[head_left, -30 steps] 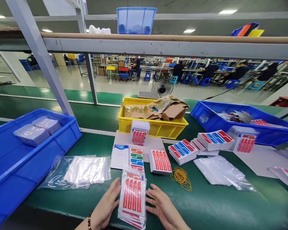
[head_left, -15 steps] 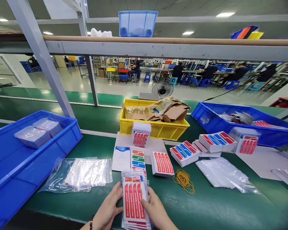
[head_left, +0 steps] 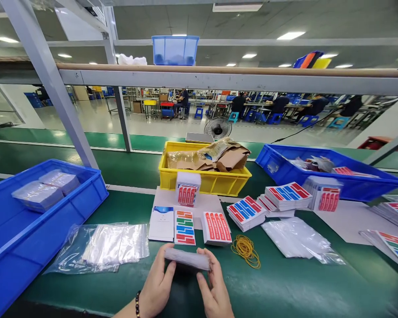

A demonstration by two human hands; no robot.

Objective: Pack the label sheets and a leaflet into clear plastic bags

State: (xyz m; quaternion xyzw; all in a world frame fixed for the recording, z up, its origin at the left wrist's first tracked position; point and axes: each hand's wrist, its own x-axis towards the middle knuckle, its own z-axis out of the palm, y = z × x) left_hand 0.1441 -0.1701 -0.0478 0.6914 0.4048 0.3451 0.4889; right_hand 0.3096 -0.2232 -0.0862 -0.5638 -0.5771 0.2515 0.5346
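A stack of bagged cards (head_left: 187,259) is held on edge between both hands, its upper edge facing the camera. My left hand (head_left: 159,282) grips its left end, a beaded bracelet on the wrist. The right end is between the thumb and fingers of my right hand (head_left: 214,282). Beyond the hands lie a white card with a blue top (head_left: 161,224), a multicoloured card pile (head_left: 185,228) and a red-striped card stack (head_left: 216,228). Yellow rubber bands (head_left: 246,251) lie to the right, clear bags (head_left: 114,245) to the left.
A blue bin (head_left: 82,194) with wrapped packs stands at left. Behind are a yellow bin (head_left: 215,182) of brown paper and another blue bin (head_left: 368,185). More card stacks (head_left: 246,213) and plastic bags (head_left: 296,238) lie at right. A metal post (head_left: 53,88) rises at left.
The stack was lying with its red-striped face up; it is now tipped on edge between my hands. The camera view has tilted up and shifted slightly.
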